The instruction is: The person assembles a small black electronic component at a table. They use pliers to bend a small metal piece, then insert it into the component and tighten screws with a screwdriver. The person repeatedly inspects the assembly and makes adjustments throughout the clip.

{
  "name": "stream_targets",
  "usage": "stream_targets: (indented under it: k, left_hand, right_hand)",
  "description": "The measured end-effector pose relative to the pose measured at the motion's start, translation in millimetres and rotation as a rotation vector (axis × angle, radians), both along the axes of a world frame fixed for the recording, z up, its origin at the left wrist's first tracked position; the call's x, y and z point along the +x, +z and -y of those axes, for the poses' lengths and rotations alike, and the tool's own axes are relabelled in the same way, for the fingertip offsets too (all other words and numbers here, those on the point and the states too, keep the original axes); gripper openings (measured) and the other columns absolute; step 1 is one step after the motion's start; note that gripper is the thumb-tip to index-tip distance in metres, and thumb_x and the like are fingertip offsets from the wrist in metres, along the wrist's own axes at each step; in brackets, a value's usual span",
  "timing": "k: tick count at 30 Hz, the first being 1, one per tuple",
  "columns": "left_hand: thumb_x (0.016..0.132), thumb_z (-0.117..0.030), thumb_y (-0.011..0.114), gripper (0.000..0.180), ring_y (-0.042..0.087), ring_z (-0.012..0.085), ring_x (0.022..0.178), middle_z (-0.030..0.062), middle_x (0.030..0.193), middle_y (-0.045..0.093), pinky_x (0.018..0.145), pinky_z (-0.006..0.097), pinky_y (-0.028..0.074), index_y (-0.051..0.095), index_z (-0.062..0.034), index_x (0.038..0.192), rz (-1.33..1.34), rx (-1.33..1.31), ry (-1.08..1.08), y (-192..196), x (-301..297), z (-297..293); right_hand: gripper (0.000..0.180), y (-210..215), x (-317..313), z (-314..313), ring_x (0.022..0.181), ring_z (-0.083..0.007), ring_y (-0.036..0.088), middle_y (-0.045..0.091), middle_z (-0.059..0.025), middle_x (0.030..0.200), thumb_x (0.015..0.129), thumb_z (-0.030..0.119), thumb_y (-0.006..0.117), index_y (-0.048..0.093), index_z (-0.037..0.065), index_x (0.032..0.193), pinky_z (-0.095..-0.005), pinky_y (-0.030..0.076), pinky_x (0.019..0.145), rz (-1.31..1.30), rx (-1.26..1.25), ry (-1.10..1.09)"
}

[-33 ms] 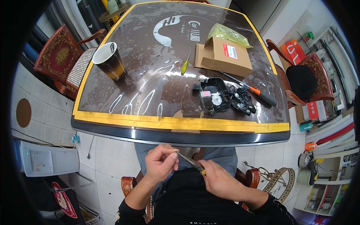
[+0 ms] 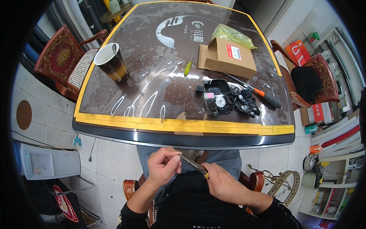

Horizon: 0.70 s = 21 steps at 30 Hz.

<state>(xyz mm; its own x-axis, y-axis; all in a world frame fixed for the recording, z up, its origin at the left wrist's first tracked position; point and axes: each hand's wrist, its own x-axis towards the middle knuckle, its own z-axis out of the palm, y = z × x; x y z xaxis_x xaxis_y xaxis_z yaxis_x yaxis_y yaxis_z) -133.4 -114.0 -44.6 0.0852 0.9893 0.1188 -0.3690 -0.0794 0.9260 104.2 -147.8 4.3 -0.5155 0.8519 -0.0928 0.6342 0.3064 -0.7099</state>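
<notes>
L hand (image 2: pixel 163 166) & R hand (image 2: pixel 221 182) both pinch thin metal screwdriver (image 2: pixel 193 165), yellow handle

A lived-in home room: carved red armchairs (image 2: pixel 63 53) around a glossy worktop (image 2: pixel 152 87), tiled floor (image 2: pixel 49 110), cluttered shelves (image 2: pixel 335 179) right.

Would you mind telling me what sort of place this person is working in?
Probably a home or small shop room used as a makeshift repair spot: a glossy dark table with screwdrivers and an opened black device, carved wooden chairs and a tiled floor.
</notes>
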Motion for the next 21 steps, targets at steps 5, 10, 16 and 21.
stream_targets:
  k: [5,10,16,21]
  left_hand:
    - [0.099,0.006,0.063,0.011,0.061,0.0098,0.056,0.0105,0.083,0.066,0.045,0.021,0.043,0.068,0.0042,0.109,-0.027,0.066,0.033,-3,2,1]
    - [0.100,0.006,0.063,0.012,0.063,0.0102,0.058,0.0114,0.085,0.067,0.046,0.020,0.044,0.069,0.0039,0.110,-0.068,0.100,0.032,-2,2,0]
    - [0.101,0.006,0.062,0.014,0.071,0.0159,0.066,0.0163,0.094,0.071,0.045,0.020,0.048,0.069,0.0057,0.113,0.030,0.030,-0.128,2,-13,-6]
    - [0.098,0.010,0.064,0.017,0.077,0.0241,0.077,0.0214,0.098,0.072,0.047,0.025,0.057,0.068,0.0086,0.114,0.221,-0.031,-0.236,-1,-20,-10]
  right_hand:
    - [0.051,2,-3,3,0.095,-0.0439,0.063,0.059,-0.0249,0.106,0.089,-0.007,0.063,0.046,-0.007,0.138,-0.0468,0.053,0.086,0.058,0.068,-0.002]
    - [0.052,-2,-3,3,0.094,-0.0416,0.064,0.060,-0.0247,0.105,0.086,-0.003,0.062,0.048,-0.008,0.136,-0.0471,0.054,0.086,0.095,0.101,0.002]
    - [0.043,4,7,-7,0.107,-0.0484,0.067,0.065,-0.0295,0.116,0.099,0.006,0.064,0.048,-0.005,0.137,-0.0500,0.055,0.091,-0.115,-0.224,0.057]
    - [0.040,12,14,-12,0.105,-0.0495,0.067,0.067,-0.0296,0.114,0.104,0.013,0.062,0.048,-0.004,0.138,-0.0507,0.054,0.089,-0.139,-0.452,0.110]
